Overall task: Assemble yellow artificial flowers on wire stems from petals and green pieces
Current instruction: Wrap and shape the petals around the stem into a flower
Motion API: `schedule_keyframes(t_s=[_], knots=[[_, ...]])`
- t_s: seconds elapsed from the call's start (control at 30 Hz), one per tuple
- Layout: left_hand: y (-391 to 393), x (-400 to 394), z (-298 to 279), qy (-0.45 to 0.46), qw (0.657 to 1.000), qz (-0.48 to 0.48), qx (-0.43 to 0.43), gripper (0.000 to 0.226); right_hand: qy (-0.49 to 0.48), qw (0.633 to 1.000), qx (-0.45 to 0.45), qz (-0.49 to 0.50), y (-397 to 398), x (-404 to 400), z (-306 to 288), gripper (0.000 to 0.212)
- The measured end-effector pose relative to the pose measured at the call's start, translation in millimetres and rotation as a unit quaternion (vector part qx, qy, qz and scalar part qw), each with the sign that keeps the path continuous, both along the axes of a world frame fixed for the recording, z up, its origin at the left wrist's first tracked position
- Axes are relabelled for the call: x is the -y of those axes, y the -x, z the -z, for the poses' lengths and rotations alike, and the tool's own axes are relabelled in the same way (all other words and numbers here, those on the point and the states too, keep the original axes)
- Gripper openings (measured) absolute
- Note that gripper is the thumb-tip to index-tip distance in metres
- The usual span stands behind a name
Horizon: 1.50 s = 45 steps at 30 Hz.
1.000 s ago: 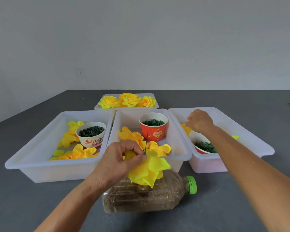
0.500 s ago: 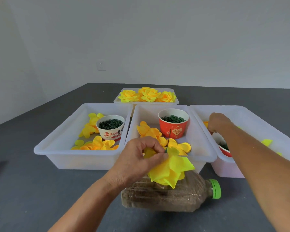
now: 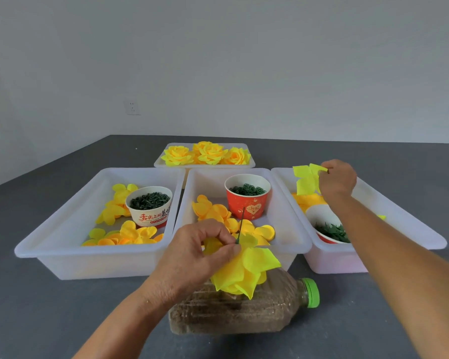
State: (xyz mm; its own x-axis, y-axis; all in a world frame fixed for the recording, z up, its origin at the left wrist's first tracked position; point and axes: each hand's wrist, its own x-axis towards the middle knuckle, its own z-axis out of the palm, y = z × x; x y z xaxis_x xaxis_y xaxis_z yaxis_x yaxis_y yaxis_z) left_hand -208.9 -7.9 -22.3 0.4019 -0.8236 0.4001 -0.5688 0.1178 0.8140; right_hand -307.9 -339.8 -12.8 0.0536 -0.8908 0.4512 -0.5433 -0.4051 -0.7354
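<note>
Yellow flowers, three or so already finished, lie bunched in the small white tray at the back of the grey table, so part of the job is plainly done. One more is under way: the left hand pinches a half-built flower at its base, thumb and fingers curled tight round the dark wire stem, which pokes up above the petals, over a plastic bottle lying on its side. The right hand has its fingers closed on a pale yellow petal piece, held up above the right tray. My guess is that this piece goes onto the wire next, and then a green piece to finish.

Plenty is left. The left tray and the middle tray both hold loose orange-yellow petals, and the white paper cup and the red paper cup are full of dark green pieces.

Some of it I can't make out. The right forearm covers much of the right tray, including most of a red-and-white bowl of green leaves. The lower end of the stem is hidden behind the hand and petals. How many layers the flower already has is hard to say, and the green bits in the cups are too small to tell apart.
</note>
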Motion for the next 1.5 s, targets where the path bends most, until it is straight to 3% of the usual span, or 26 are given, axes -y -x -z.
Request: schedule_keyframes(t_s=[0.27,0.53,0.8,0.93,1.07,1.23,1.33,1.5], knots=[[2,0,1,-0.007,1.0,-0.019,-0.009,0.01,-0.033,0.979,0.176,-0.095,10,-39,-18,0.027],[3,0,-2,0.007,0.999,-0.024,-0.024,0.004,-0.052,0.96,0.216,-0.17,11,-83,-25,0.02],[6,4,-30,0.106,0.987,-0.098,-0.068,0.026,-0.015,0.927,0.268,-0.263,19,-146,-49,0.021],[6,15,-56,0.124,0.978,-0.127,-0.11,0.02,0.01,0.903,0.274,-0.331,15,-177,-61,0.019],[-1,26,-75,0.041,0.972,-0.097,-0.209,0.032,0.029,0.886,0.255,-0.386,6,-196,-65,0.02],[-7,26,-77,0.032,0.947,-0.031,-0.319,0.005,-0.035,0.861,0.268,-0.431,0,-199,-64,0.012],[-12,27,-74,0.053,0.947,-0.045,-0.312,0.007,-0.096,0.841,0.263,-0.464,2,-195,-64,0.013],[-13,25,-69,0.117,0.964,-0.03,-0.239,0.009,-0.077,0.849,0.215,-0.476,4,-194,-63,0.015]])
